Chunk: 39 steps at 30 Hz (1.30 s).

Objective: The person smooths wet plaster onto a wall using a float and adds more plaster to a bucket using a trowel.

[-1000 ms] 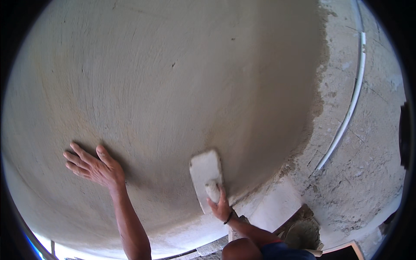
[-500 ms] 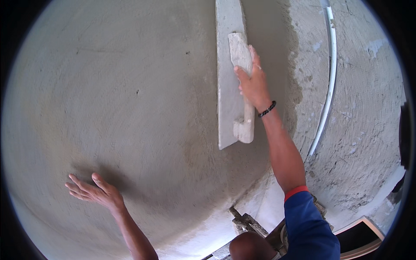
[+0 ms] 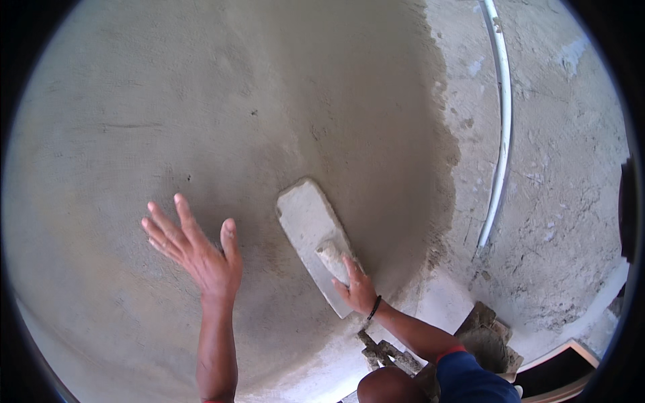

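A long, flat plastering trowel lies against the grey plastered wall, tilted with its upper end to the left. My right hand is wrapped round the trowel's pale, plaster-crusted handle near its lower end. To the left, my left hand is raised in front of the plaster with its fingers spread and nothing in it. Whether its palm touches the surface I cannot tell.
A thin white pipe runs down the rougher wall on the right. Beyond the damp plaster's ragged edge the surface is paler. Below are rough, mortar-caked pieces, a dirty container and a wooden frame.
My right hand has brought the trowel down and left, and the trowel has turned from upright to slanted. My left hand has moved up and right, its fingers now pointing upward.
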Motion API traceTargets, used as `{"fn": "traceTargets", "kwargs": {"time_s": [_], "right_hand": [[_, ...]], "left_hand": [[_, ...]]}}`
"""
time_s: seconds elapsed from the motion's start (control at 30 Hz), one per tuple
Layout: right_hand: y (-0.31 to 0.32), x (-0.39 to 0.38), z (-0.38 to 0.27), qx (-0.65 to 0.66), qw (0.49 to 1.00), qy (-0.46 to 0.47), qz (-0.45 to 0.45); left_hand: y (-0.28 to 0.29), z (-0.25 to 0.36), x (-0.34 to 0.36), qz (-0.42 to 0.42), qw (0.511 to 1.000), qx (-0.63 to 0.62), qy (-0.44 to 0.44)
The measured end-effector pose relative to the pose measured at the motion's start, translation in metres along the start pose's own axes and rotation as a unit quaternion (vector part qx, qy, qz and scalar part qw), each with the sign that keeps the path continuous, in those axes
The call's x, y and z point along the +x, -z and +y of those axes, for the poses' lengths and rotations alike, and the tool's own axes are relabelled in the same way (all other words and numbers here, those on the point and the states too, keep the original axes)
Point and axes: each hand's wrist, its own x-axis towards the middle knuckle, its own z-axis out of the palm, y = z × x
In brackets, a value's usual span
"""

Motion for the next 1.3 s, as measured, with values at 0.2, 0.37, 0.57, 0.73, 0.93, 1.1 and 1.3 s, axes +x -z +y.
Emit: {"fn": "traceTargets", "kwargs": {"time_s": [0.2,0.37,0.57,0.73,0.93,1.1,1.3], "right_hand": [[0.036,0.11,-0.067,0.009,0.997,0.016,-0.07],[0.082,0.264,-0.098,0.013,0.994,0.084,0.065],[0.171,0.361,-0.038,-0.019,0.987,0.021,0.157],[0.208,0.333,0.064,-0.092,0.976,-0.048,0.19],[0.216,0.262,0.127,-0.11,0.97,-0.172,0.135],[0.196,0.18,0.191,-0.1,0.957,-0.249,0.107],[0.16,0.075,0.254,-0.141,0.949,-0.279,0.05]], "left_hand": [[-0.038,0.0,-0.003,-0.015,0.999,0.034,-0.021],[-0.027,0.005,0.006,0.01,1.0,0.009,0.001],[-0.016,-0.004,0.01,0.048,0.998,0.03,-0.036],[-0.033,0.006,-0.001,0.047,0.996,0.048,-0.052],[-0.041,-0.008,0.002,0.073,0.993,0.066,-0.066],[-0.055,-0.013,0.006,0.078,0.991,0.061,-0.088],[-0.058,-0.027,0.009,0.103,0.987,0.065,-0.104]]}}
